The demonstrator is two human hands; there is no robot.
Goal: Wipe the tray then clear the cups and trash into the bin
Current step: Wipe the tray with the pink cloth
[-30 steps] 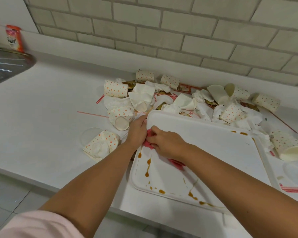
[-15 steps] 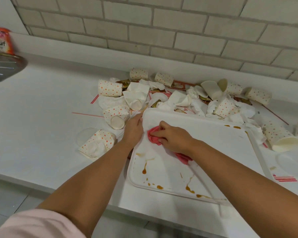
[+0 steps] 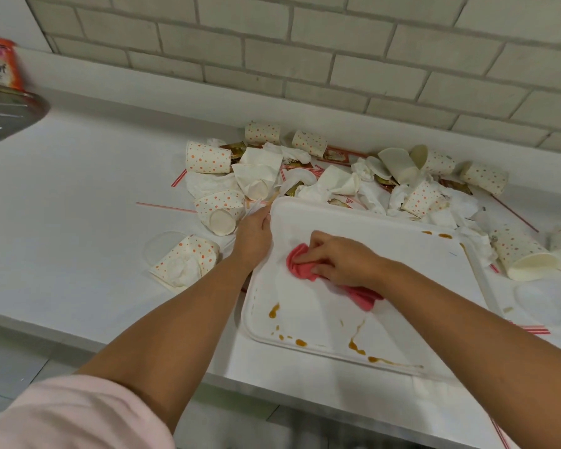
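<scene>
A white tray (image 3: 386, 234) lies on the white counter, with brown sauce drips along its near and left parts and two spots at its far right. My right hand (image 3: 344, 260) presses a pink cloth (image 3: 300, 264) onto the tray's left middle. My left hand (image 3: 253, 234) grips the tray's left rim near the far corner. Several dotted paper cups (image 3: 208, 157) lie tipped over among crumpled napkins (image 3: 259, 166) and red straws behind and beside the tray. No bin is in view.
A steel sink (image 3: 4, 115) edge and an orange detergent pouch (image 3: 0, 63) sit at the far left. A brick wall backs the counter. The counter's front edge runs just below the tray. Clear plastic lids (image 3: 162, 247) lie on the counter left and right of the tray.
My right hand has slid the pink cloth from the tray's left edge toward its middle, and the sauce streak near that edge is wiped away. My left hand has stayed on the rim.
</scene>
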